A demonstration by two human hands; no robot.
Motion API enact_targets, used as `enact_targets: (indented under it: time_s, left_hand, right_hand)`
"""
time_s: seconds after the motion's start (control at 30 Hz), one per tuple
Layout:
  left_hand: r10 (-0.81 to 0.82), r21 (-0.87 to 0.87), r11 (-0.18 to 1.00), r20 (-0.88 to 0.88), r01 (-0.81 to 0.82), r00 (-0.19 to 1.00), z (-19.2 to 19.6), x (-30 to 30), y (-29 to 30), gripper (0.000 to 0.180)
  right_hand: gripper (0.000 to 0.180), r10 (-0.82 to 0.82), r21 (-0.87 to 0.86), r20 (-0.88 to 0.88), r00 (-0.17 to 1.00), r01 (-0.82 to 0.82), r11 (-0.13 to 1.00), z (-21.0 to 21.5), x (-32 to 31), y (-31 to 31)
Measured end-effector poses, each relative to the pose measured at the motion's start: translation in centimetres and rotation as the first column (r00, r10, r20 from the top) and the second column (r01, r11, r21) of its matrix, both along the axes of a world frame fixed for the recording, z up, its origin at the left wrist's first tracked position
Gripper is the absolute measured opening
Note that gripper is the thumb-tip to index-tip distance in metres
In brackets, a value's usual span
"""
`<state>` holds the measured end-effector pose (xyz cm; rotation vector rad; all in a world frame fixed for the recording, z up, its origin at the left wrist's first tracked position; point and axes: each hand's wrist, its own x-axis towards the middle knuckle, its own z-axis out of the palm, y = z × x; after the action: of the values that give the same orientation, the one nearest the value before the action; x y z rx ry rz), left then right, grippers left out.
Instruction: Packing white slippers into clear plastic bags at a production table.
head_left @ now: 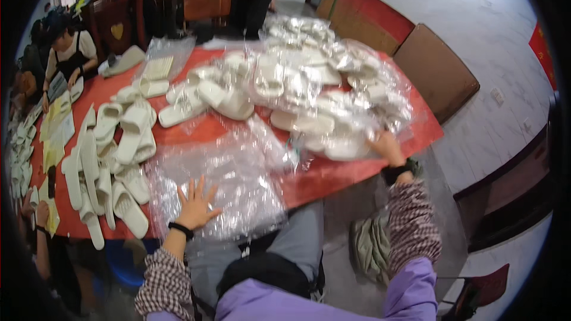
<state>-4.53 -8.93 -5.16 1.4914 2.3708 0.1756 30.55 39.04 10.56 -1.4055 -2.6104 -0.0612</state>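
Red table (321, 179), crowded surface

Clear plastic bags (388, 106) containing pale slippers (270, 80) are heaped ahead of the right hand (388, 147) and to its left. Flat bags (208, 163) lie under the left hand (197, 207); loose slippers (132, 134) lie to its left, partly stacked.

Left hand: open, palm down, fingers spread. Right hand: arm stretched forward, fingers at the heap's near edge; blurred, cannot tell whether gripping.

Count: two black wristbands (181, 229), one per wrist; slippers overlap, total uncertain.
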Motion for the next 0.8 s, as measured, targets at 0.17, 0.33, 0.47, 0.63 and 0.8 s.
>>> enact_targets:
  time_s: [0.17,0.33,0.47,0.63,0.8]
  left_hand:
    - [0.008,0.027,1.0,-0.036,-0.007,0.999,-0.1,-0.7,0.2,0.082]
    - [-0.01,0.057,0.998,-0.063,0.013,0.998,0.1,-0.5,0.7,0.081]
    - [0.005,0.054,0.999,-0.056,-0.002,0.998,-0.4,-0.2,-0.2,0.082]
    - [-0.001,-0.093,0.996,-0.022,-0.001,1.0,0.0,-0.1,0.2,0.082]
    - [0.016,0.202,0.978,0.197,-0.057,0.98,-2.8,-0.7,-0.3,0.071]
  right_hand:
    - [0.058,0.07,-0.048,0.106,0.992,-0.065,0.997,14.0,-2.4,-6.1]
    - [0.058,0.231,-0.001,0.148,0.962,-0.234,0.972,22.0,-5.4,-15.8]
    - [0.052,0.44,-0.106,-0.052,0.896,-0.443,0.89,24.7,-9.2,-19.6]
    - [0.055,0.426,-0.162,-0.457,0.781,-0.544,0.823,22.3,-13.0,-22.9]
    - [0.069,0.549,-0.052,-0.341,0.763,-0.598,0.8,5.7,-16.2,-27.9]
